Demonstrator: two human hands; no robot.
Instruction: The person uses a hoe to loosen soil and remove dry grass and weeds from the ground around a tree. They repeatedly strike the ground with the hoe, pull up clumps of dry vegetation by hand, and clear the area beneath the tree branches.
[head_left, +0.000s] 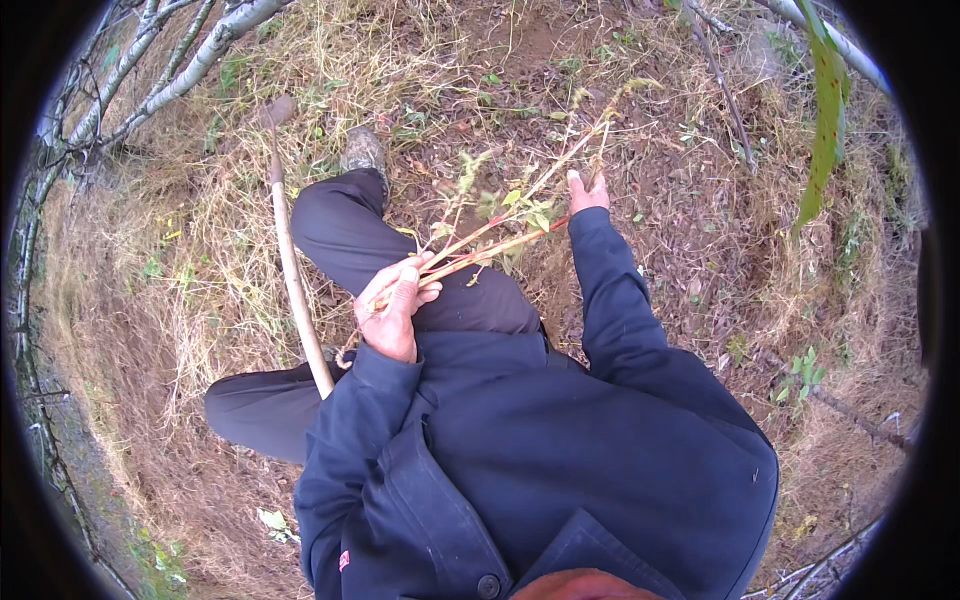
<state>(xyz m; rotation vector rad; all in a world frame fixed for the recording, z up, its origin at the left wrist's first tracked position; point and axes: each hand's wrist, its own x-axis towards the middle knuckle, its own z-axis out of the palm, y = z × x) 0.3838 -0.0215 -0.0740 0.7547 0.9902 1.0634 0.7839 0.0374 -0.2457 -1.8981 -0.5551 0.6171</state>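
Note:
My left hand grips the lower ends of reddish plant stalks between thumb and fingers, above my thigh. The stalks slant up to the right and bear green leaves and pale seed heads. My right hand is stretched out at their upper part, close to a drooping side stem. Its fingers are partly hidden, so its hold on the stem is unclear. Left of my bent leg, a long-handled hoe with a wooden shaft leans toward my left arm, its metal head at the far end.
Dry grass and leaf litter cover the ground. Pale tree branches cross the upper left. A long green leaf hangs at the upper right, beside a thin fallen stick. My shoe rests on the grass.

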